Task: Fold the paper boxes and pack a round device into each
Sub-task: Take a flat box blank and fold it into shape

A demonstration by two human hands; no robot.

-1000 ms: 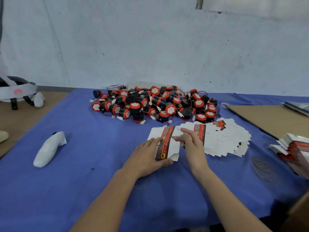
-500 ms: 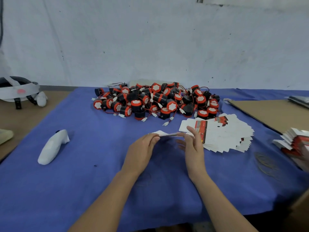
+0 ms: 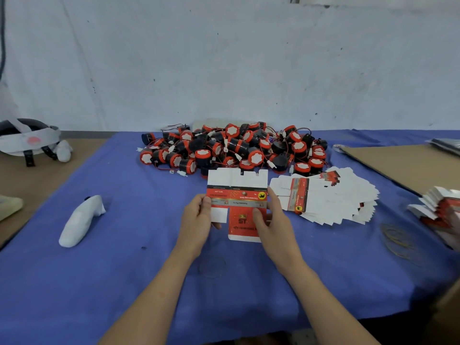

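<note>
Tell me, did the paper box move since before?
Yes. The paper box has risen off the blue cloth beside the stack of flat boxes; left hand and right hand hold it upright.

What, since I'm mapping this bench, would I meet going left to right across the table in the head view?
White strapped headset → white plastic handheld controller → left hand → unfolded red-and-white paper box → right hand → fanned pile of flat box blanks → loose rubber bands → second stack of blanks.
</note>
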